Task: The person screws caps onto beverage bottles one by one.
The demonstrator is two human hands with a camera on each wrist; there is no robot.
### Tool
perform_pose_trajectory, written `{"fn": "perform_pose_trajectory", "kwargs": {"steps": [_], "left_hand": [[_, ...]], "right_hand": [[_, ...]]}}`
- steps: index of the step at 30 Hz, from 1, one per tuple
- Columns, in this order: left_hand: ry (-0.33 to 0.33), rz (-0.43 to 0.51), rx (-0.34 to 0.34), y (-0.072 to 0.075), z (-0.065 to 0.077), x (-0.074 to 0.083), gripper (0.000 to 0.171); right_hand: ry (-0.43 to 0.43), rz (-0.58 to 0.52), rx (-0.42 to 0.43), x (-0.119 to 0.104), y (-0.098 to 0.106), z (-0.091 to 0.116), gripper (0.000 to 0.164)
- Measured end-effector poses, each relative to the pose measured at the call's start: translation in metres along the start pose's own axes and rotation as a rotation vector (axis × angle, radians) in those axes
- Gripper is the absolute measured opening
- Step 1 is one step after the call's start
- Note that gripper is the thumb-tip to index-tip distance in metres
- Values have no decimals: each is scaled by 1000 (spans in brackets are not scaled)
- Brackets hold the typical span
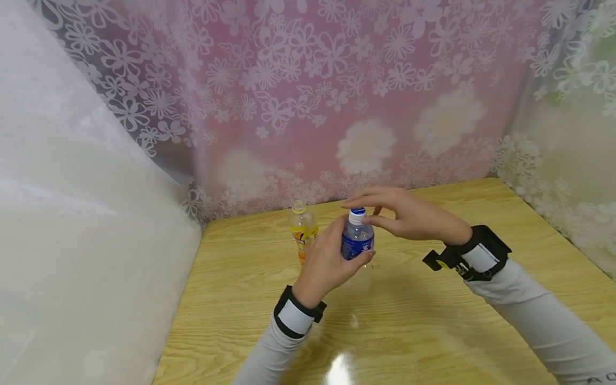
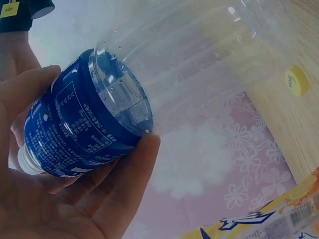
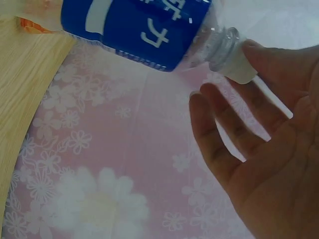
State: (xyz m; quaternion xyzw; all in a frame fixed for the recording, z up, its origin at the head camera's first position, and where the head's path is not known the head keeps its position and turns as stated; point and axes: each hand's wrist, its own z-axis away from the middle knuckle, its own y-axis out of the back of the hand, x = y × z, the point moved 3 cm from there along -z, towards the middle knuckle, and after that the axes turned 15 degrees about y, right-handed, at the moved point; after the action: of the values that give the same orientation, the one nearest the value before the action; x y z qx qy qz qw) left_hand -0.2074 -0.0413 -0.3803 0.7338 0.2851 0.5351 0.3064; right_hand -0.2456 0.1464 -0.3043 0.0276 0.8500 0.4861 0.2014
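Note:
A clear plastic bottle [image 1: 358,240] with a blue label is gripped by my left hand [image 1: 329,256], the thumb and fingers wrapped around the label [image 2: 75,119]. The bottle stands upright in the head view, its lower part looking transparent in the left wrist view. At its neck is a white cap [image 3: 240,68] with a blue top. My right hand [image 1: 409,214] is at this cap, thumb against its side and a finger behind it, the other fingers loosely bent. Just left of my left hand stands a second bottle [image 1: 299,220] with a yellow-orange label and a yellow ring at its neck.
A yellow cap [image 2: 297,80] lies on the wood-grain table [image 1: 240,310]. Floral curtains [image 1: 308,107] hang along the table's back edge, with a pale sheet [image 1: 96,240] at the left. Black straps [image 1: 481,254] sit on both wrists.

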Motion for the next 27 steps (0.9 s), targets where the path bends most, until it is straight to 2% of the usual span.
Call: {"fn": "perform_pose_trajectory", "kwargs": {"steps": [5,9,13,22,27], "left_hand": [[18,-13,-20,-1,1,0,83],[29,4,-19,-1,2,1,83],[22,32,-23,-2,2,0,80],[32,22,-16,-3,4,-4,80],[55,47,-33,3,10,-6,82]], "right_hand": [[15,46,19,0,-3,-1,32],[-47,133,61,0,-7,-6,22],[-99,194,49,-4,-11,-8,18],[-106,232,26,-8,-14,-7,25],[-102,229,42,-11,-14,-5,32]]}}
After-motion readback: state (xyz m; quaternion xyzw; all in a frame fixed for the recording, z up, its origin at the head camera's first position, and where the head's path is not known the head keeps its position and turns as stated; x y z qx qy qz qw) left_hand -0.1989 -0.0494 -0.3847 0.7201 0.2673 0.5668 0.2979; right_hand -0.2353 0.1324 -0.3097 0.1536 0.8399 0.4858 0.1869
